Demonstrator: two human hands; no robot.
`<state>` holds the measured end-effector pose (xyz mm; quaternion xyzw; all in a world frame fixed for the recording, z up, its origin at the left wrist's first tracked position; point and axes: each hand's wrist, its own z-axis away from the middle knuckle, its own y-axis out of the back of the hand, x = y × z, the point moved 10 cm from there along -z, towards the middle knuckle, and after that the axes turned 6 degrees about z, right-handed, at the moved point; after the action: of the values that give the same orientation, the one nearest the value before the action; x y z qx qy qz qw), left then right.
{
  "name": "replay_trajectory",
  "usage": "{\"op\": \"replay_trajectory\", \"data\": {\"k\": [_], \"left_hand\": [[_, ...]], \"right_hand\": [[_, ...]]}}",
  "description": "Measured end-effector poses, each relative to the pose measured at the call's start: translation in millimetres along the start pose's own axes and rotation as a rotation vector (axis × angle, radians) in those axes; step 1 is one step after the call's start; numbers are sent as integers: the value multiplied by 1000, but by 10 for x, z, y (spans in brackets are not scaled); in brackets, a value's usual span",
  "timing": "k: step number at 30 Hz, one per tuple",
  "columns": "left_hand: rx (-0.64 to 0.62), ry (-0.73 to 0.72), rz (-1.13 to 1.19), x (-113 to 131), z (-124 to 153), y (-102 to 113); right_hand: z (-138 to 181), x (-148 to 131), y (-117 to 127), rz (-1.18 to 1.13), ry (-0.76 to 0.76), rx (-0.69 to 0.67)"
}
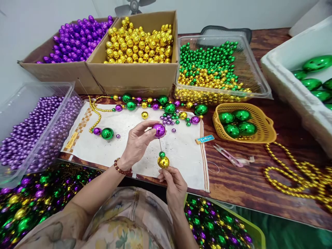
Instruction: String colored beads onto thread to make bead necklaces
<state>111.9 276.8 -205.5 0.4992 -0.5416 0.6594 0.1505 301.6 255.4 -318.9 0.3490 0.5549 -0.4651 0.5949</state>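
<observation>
My left hand [138, 142] pinches a shiny purple bead [159, 130] between thumb and fingers above a white cloth [140, 159]. A thin needle or wire runs down from that bead to a small green bead [162, 154] and a larger gold bead [163, 162]. Just under the gold bead, the fingers of my right hand [172, 181] are pinched together; whether they grip the bead or the wire's end is hidden. Behind my hands, a strand of purple, green and gold beads [155, 106] lies along the cloth's far edge, with loose small beads [168, 120] near it.
Cardboard boxes of purple beads [77, 39] and gold beads [140, 45] stand at the back. Clear tubs [223, 69] flank them. Rightward are a yellow basket [261, 128] with green balls, thread snips [228, 155], a gold bead chain [298, 173] and a white foam box [282, 69].
</observation>
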Motion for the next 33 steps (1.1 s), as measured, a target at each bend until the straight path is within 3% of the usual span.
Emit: {"op": "replay_trajectory", "data": {"k": [14, 23, 28, 33], "left_hand": [[-24, -178, -181, 207, 243, -142], [66, -113, -35, 135, 178, -12], [62, -140, -74, 192, 196, -20], [51, -179, -140, 245, 239, -47]], "right_hand": [[-46, 9, -64, -101, 43, 54], [-46, 3, -196, -289, -75, 29], [-52, 61, -347, -287, -155, -58], [-86, 39, -294, -260, -122, -30]]}}
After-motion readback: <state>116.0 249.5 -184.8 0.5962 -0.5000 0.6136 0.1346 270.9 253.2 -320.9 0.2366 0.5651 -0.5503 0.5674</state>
